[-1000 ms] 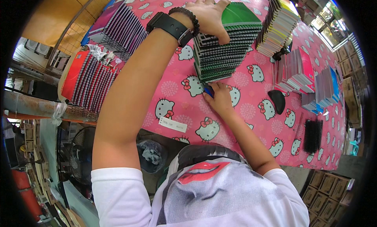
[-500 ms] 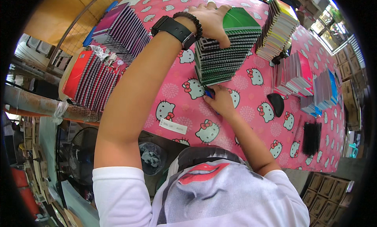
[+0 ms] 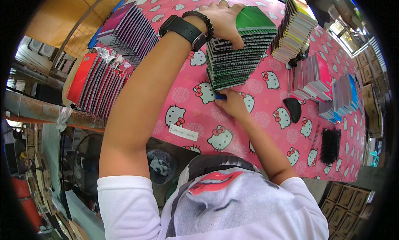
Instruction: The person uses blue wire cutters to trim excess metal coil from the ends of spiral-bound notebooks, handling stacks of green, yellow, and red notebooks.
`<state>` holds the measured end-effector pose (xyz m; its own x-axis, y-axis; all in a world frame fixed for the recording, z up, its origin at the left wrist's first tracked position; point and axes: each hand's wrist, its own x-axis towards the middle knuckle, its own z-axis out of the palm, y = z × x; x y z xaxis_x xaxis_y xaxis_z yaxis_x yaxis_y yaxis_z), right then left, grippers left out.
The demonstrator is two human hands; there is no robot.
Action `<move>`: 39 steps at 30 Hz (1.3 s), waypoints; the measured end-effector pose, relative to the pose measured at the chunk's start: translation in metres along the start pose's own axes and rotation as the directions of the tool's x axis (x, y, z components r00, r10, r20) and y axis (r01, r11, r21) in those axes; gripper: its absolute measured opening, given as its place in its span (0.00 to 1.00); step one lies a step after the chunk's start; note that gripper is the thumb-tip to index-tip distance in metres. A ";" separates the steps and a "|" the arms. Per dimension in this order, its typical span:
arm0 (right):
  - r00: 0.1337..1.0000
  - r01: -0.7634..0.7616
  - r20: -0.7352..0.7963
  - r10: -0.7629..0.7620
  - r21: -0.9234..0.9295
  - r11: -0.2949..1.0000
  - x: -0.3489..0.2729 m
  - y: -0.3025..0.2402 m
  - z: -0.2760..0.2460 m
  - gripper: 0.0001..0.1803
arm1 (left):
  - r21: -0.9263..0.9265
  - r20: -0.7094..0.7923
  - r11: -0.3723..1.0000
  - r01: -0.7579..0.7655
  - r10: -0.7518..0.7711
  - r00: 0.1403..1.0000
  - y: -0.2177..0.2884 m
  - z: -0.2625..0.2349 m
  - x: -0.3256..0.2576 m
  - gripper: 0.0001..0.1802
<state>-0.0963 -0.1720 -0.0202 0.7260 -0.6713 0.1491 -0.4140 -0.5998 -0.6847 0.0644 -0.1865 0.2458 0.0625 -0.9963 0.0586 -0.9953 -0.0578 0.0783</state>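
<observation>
A tall stack of spiral-bound notebooks point(image 3: 239, 53) with green covers stands in the middle of the table, wire spines toward me. My left hand point(image 3: 220, 22) lies on the stack's upper left with its fingers spread, wearing a black watch and a beaded bracelet on the wrist. Down at the foot of the stack, my right hand point(image 3: 232, 103) has its fingers closed round a small blue tool point(image 3: 221, 96). The tool's tip is hidden at the lowest spines, so its kind cannot be told.
Purple notebooks point(image 3: 131, 28) and red notebooks point(image 3: 97, 82) stand at the left; yellow notebooks point(image 3: 294, 30), pink notebooks point(image 3: 311, 78) and blue notebooks point(image 3: 345, 96) at the right. Nearer lie a black rounded object point(image 3: 292, 110), black binding coils point(image 3: 331, 145) and a paper slip point(image 3: 183, 132).
The blue tool in my right hand has turned to lie more level, and the hand has shifted slightly. My left hand stays on the notebook stack.
</observation>
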 end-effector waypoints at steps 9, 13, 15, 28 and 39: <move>0.995 0.089 -0.026 -0.101 -0.282 0.955 0.001 -0.022 -0.016 0.17 | 0.001 -0.021 1.000 -0.030 0.030 0.999 -0.009 0.005 0.003 0.61; 0.992 0.061 -0.085 -0.097 -0.357 0.932 -0.005 -0.023 -0.003 0.21 | 0.023 0.011 0.999 0.022 -0.022 1.000 -0.004 0.000 -0.001 0.61; 0.999 0.043 -0.012 -0.047 -0.248 0.968 -0.002 -0.020 -0.003 0.21 | 0.036 0.003 0.999 0.017 -0.017 1.000 -0.003 -0.001 -0.002 0.61; 0.941 -0.189 0.275 0.196 -0.049 0.981 -0.003 -0.009 -0.038 0.24 | -0.772 -0.395 0.538 -0.339 0.012 0.919 -0.085 0.038 0.022 0.60; 0.966 -0.239 -0.058 0.253 0.185 0.953 -0.044 0.021 -0.048 0.35 | -0.677 0.008 0.736 0.019 -0.019 1.000 -0.114 0.266 -0.056 0.53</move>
<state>-0.1630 -0.1758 -0.0068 0.5643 -0.8255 0.0118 -0.4667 -0.3307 -0.8203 0.1547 -0.1411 -0.0307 0.0806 -0.9955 0.0494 -0.6808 -0.0188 0.7322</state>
